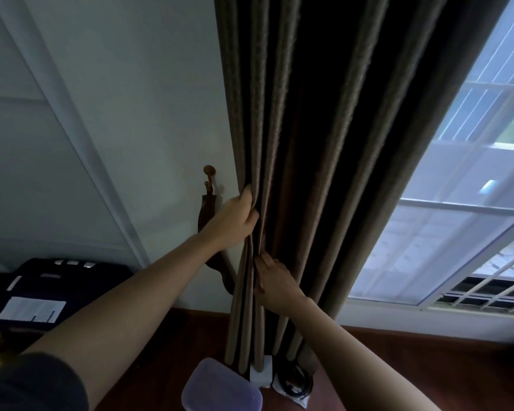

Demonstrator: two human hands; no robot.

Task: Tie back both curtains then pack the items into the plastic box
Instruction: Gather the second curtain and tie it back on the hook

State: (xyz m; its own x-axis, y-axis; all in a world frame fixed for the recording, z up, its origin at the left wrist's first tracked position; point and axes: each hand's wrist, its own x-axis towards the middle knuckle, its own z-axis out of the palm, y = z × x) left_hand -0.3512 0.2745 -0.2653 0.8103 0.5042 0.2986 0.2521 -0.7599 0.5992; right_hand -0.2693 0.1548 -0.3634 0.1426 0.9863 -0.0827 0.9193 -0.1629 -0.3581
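Dark sleeve (33, 381), left hand (235, 216) clenched round curtain (309, 143) edge folds near wall hook (209, 170). Right hand (275, 281) pinching fold just below. Plastic box (221, 387) beneath curtain hem, on brown surface (190, 336).

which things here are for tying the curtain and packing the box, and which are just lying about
For the job: curtain, gripped by left hand and right hand; tieback hanging on wall hook; plastic box; white item and bagged black cable beside it, probably for packing.

Lying about: dark case with paper label; window.
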